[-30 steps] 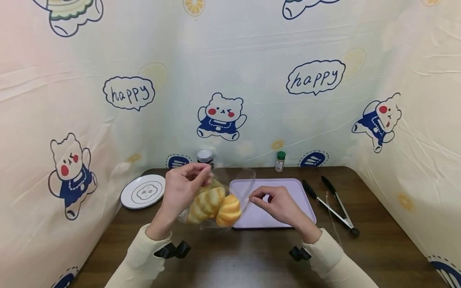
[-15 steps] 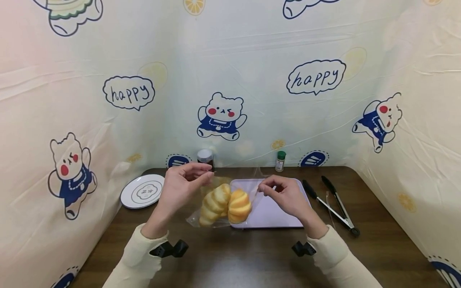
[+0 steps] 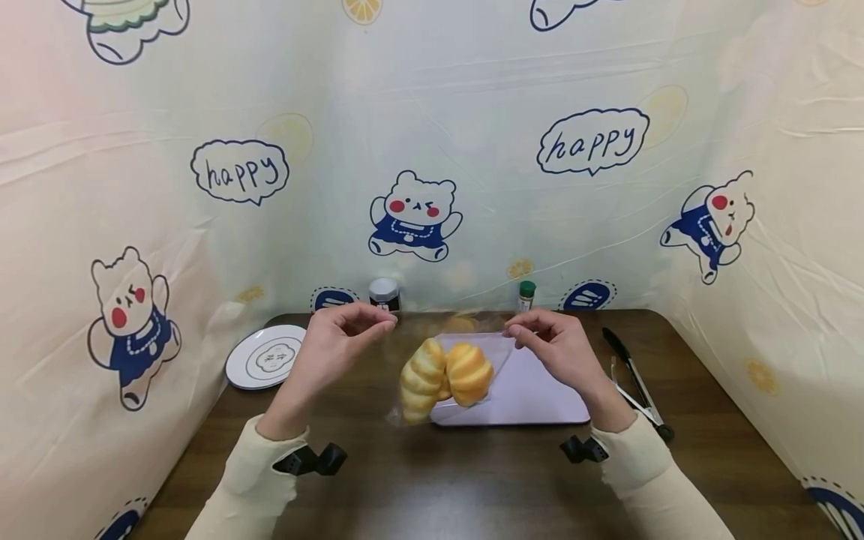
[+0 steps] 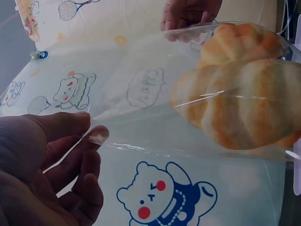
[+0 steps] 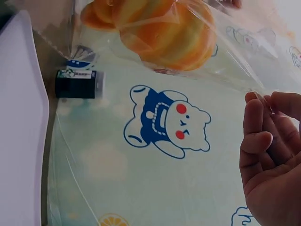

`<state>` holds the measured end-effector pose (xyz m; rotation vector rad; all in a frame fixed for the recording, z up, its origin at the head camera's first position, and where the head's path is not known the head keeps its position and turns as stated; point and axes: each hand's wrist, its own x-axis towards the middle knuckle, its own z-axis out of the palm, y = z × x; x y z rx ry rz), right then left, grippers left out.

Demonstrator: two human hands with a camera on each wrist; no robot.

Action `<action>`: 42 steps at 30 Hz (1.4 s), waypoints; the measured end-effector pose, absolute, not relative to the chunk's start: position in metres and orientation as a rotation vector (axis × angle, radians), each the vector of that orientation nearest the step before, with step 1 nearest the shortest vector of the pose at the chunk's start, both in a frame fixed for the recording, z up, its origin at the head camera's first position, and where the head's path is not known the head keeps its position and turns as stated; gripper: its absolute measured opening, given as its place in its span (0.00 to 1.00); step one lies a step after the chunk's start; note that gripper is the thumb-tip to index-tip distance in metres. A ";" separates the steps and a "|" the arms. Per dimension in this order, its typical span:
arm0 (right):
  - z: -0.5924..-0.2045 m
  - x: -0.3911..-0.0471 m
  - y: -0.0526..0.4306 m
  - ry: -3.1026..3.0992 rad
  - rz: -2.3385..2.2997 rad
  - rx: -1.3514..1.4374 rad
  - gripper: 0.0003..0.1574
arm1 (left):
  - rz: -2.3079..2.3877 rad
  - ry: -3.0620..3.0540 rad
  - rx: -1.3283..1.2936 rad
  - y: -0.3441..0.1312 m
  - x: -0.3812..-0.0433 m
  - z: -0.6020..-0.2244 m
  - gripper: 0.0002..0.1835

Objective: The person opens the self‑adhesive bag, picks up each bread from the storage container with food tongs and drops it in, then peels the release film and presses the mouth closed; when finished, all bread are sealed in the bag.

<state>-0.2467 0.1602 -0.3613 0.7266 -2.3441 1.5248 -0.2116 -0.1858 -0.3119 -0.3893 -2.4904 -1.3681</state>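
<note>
Between the two hands hangs a clear plastic bag (image 4: 141, 127) with bread rolls in it. One is a pale ridged roll (image 3: 421, 381), another a more orange ridged roll (image 3: 469, 375); part of a further roll (image 5: 99, 16) shows behind them. The left hand (image 3: 340, 337) pinches one upper corner of the bag between thumb and forefinger, seen close in the left wrist view. At the opposite corner the right hand (image 3: 556, 349) pinches the film between thumb and fingertips. The bag's lower end, with the rolls, overlaps the left part of a lilac tray (image 3: 540, 397) in the head view.
A white plate (image 3: 253, 371) lies at the table's left. Black-and-steel tongs (image 3: 637, 382) lie at the right, partly behind the right arm. Along the back stand a white-lidded jar (image 3: 384, 294) and a green-capped shaker (image 3: 526, 295). Printed cloth (image 3: 432, 135) surrounds the table (image 3: 432, 480).
The bag with its rolls has moved to the right and is spread wider. The right hand has moved right and slightly up; the left hand has stayed nearly in place.
</note>
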 end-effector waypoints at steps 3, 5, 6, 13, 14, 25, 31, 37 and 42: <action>-0.358 -0.248 0.164 -2.343 1.522 0.735 0.08 | -1.355 -2.509 -0.400 -0.186 -0.212 -0.311 0.07; -0.356 -0.249 0.167 -2.356 1.517 0.743 0.09 | -1.359 -2.520 -0.406 -0.186 -0.212 -0.311 0.07; -0.354 -0.249 0.168 -2.362 1.515 0.744 0.10 | -1.362 -2.525 -0.407 -0.186 -0.212 -0.311 0.07; -0.350 -0.249 0.172 -2.368 1.472 0.752 0.09 | -1.427 -2.531 -0.435 -0.188 -0.216 -0.312 0.09; -0.349 -0.249 0.172 -2.360 1.477 0.759 0.09 | -1.441 -2.526 -0.446 -0.188 -0.217 -0.312 0.09; -0.347 -0.249 0.176 -2.248 1.497 0.890 0.13 | -1.482 -2.431 -0.601 -0.190 -0.221 -0.316 0.08; -0.347 -0.250 0.179 -2.132 1.469 1.014 0.14 | -1.507 -2.384 -0.724 -0.193 -0.222 -0.316 0.07; -0.347 -0.250 0.181 -2.033 1.487 1.156 0.15 | -1.513 -2.359 -0.865 -0.196 -0.222 -0.317 0.07; -0.347 -0.250 0.182 -2.014 1.507 1.198 0.14 | -1.463 -2.318 -0.950 -0.199 -0.222 -0.319 0.08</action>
